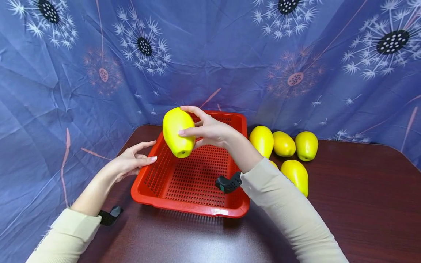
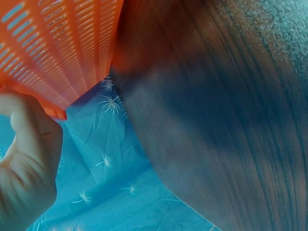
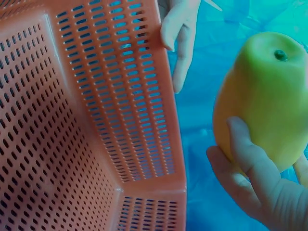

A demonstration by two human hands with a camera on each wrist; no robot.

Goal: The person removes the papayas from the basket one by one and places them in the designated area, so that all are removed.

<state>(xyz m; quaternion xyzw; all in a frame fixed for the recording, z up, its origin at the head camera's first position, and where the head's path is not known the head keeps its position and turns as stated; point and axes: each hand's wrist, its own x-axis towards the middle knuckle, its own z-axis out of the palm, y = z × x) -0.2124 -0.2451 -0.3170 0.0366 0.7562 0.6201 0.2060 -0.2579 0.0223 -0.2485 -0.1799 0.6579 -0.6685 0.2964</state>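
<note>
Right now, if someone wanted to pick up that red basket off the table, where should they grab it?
Probably by the rim of the red basket, on two opposite sides. The walls flare outward to a rolled lip, giving fingers an edge to hook under. The left hand already touches the left rim. The right side is free, since the right hand holds a yellow mango.

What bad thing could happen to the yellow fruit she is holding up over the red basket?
The right hand holds the yellow fruit mostly by its fingertips above the red basket's left wall, so it might slip and hit the rim or bounce onto the table. The left hand only touches that wall with straight fingers, so a hard drop could perhaps shove the basket.
</note>
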